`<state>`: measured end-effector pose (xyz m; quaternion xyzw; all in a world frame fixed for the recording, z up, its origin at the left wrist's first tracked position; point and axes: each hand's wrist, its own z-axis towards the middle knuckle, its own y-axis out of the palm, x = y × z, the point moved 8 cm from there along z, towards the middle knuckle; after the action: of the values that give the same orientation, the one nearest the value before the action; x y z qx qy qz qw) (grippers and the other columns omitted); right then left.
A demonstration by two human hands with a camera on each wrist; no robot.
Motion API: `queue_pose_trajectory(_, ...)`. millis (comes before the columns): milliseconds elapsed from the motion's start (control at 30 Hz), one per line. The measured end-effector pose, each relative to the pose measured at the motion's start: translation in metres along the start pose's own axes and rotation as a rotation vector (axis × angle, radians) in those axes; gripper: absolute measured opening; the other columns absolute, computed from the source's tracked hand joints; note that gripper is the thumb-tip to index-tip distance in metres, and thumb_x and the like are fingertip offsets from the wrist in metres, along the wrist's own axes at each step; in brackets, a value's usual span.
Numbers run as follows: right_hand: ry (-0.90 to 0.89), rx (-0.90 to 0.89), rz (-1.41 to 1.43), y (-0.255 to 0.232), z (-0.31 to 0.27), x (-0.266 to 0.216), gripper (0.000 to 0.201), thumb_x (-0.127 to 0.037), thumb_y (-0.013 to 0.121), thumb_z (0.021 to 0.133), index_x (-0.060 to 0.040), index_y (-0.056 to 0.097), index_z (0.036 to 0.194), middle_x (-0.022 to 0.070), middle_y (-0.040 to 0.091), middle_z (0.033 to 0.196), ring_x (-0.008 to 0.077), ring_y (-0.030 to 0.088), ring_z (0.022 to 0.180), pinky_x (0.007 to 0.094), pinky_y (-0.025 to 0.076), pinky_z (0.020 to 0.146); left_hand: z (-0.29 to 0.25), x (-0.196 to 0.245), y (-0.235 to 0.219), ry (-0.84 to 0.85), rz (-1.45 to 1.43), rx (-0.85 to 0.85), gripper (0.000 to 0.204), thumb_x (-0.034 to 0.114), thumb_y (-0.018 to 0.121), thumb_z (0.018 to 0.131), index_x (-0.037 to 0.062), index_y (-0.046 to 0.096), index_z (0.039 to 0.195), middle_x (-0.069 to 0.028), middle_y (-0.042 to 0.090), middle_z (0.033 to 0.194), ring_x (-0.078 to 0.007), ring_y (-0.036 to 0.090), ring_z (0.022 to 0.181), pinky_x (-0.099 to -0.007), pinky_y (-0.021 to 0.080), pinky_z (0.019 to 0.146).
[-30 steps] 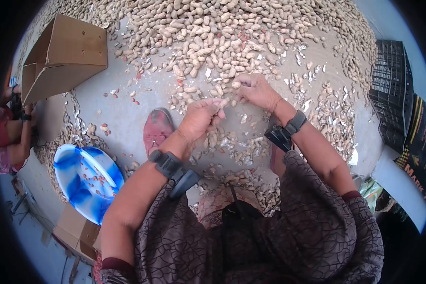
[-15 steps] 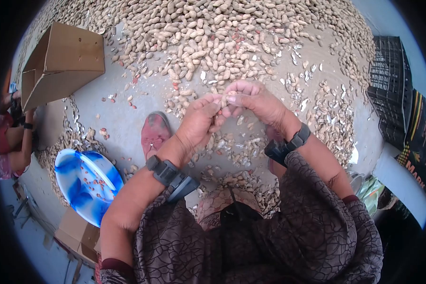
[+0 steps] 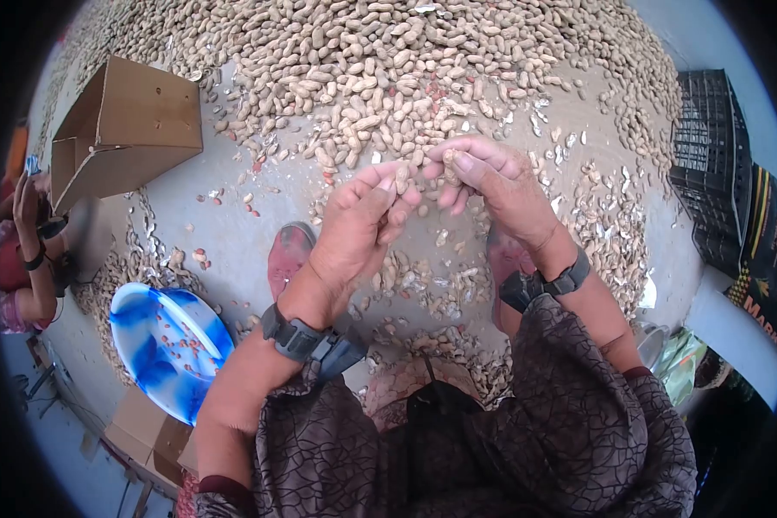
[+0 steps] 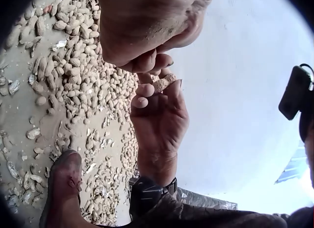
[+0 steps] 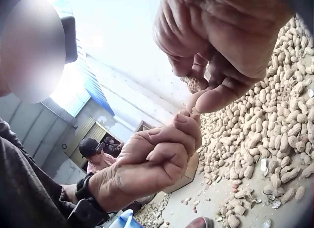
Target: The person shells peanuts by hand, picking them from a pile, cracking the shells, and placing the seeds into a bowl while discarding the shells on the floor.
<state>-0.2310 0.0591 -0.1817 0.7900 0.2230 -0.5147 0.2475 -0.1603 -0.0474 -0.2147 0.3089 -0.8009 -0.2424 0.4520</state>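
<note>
In the head view my left hand [image 3: 354, 220] pinches a peanut [image 3: 402, 180] between thumb and fingers. Just to its right, my right hand [image 3: 501, 190] holds another unshelled peanut [image 3: 450, 162] between thumb and forefinger. The fingertips of both hands are close together, above the floor between two red shoes. From the left wrist, the right hand's peanut [image 4: 164, 83] shows whole in its tan shell. In the right wrist view, the curled fingers of the left hand [image 5: 152, 157] mostly hide what it holds.
A large heap of unshelled peanuts [image 3: 354, 52] spreads across the back. Left are a cardboard box [image 3: 147, 116], a blue-and-white basin [image 3: 160, 371] with red kernels, and another person [image 3: 34, 242]. Broken shells [image 3: 440, 276] litter the floor. A black crate [image 3: 708, 129] stands right.
My hands came together over a peanut half a second ago and now stand slightly apart, a peanut in each. The person at the left has raised a hand.
</note>
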Motion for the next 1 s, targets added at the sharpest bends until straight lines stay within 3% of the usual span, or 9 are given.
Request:
queue_pose_trajectory(100,-0.095,-0.093,-0.064,0.015,-0.001,-0.004,0.028,-0.019,0.047,0.088,0.0006,0.055,0.107,0.0043,0.06,0.082,0.0073,0.055,0.068,0.021,0.047,0.059,-0.002,0.005,0.009,0.025,0.042,-0.004,0.025,0.013,0.045,0.088,-0.0012,0.048,0.109,-0.0031,0.054,0.084,-0.0024,0.042,0.059,-0.0135,0.03,0.044)
queue_pose_trajectory(233,-0.17,-0.076,-0.015,0.018,-0.001,-0.018,0.029,-0.019,0.048,0.088,0.0006,0.054,0.109,0.0038,0.06,0.08,0.0072,0.055,0.067,0.0207,0.047,0.059,-0.004,0.014,0.016,0.068,0.046,-0.005,0.023,0.011,0.042,0.089,-0.0015,0.052,0.106,-0.0032,0.058,0.082,-0.0029,0.043,0.055,-0.0145,0.029,0.043)
queue_pose_trajectory(500,-0.113,-0.134,-0.047,0.026,-0.002,-0.03,0.031,-0.018,0.044,0.089,-0.002,0.053,0.113,0.0032,0.06,0.077,0.0073,0.055,0.064,0.0195,0.046,0.057,-0.013,0.036,0.037,0.115,0.2,0.022,0.019,0.013,0.04,0.089,0.0013,0.054,0.092,0.0014,0.052,0.069,-0.0016,0.039,0.053,-0.0149,0.028,0.044)
queue_pose_trajectory(767,-0.252,-0.165,-0.069,0.036,-0.011,-0.09,0.032,-0.018,0.043,0.088,-0.0024,0.052,0.115,0.003,0.058,0.074,0.007,0.054,0.063,0.0193,0.046,0.056,-0.031,0.077,0.074,0.151,0.21,0.041,0.018,0.01,0.039,0.088,0.0024,0.055,0.086,-0.0001,0.054,0.069,-0.0027,0.043,0.055,-0.0155,0.03,0.046)
queue_pose_trajectory(867,-0.267,-0.152,-0.024,0.039,-0.018,-0.117,0.033,-0.019,0.041,0.088,-0.0007,0.052,0.114,0.0017,0.056,0.071,0.0065,0.054,0.061,0.0186,0.046,0.055,-0.043,0.095,0.098,0.164,0.285,-0.043,0.021,0.006,0.038,0.087,-0.0012,0.053,0.099,-0.0013,0.053,0.07,-0.0022,0.041,0.052,-0.015,0.027,0.042)
queue_pose_trajectory(967,-0.314,-0.144,0.021,0.045,-0.032,-0.147,0.036,-0.021,0.039,0.088,0.0015,0.052,0.113,0.001,0.055,0.069,0.0064,0.053,0.059,0.0185,0.046,0.054,-0.064,0.118,0.133,0.239,0.291,-0.15,0.019,0.006,0.038,0.086,-0.0009,0.054,0.094,-0.0016,0.054,0.071,-0.0018,0.041,0.052,-0.0148,0.027,0.042)
queue_pose_trajectory(1000,-0.34,-0.139,0.028,0.046,-0.037,-0.157,0.038,-0.023,0.038,0.087,0.0025,0.051,0.113,0.0009,0.054,0.069,0.0064,0.053,0.058,0.0185,0.046,0.054,-0.073,0.127,0.144,0.241,0.33,-0.132,0.018,0.008,0.038,0.087,0.0003,0.054,0.088,-0.002,0.055,0.07,-0.003,0.044,0.055,-0.0154,0.032,0.046)
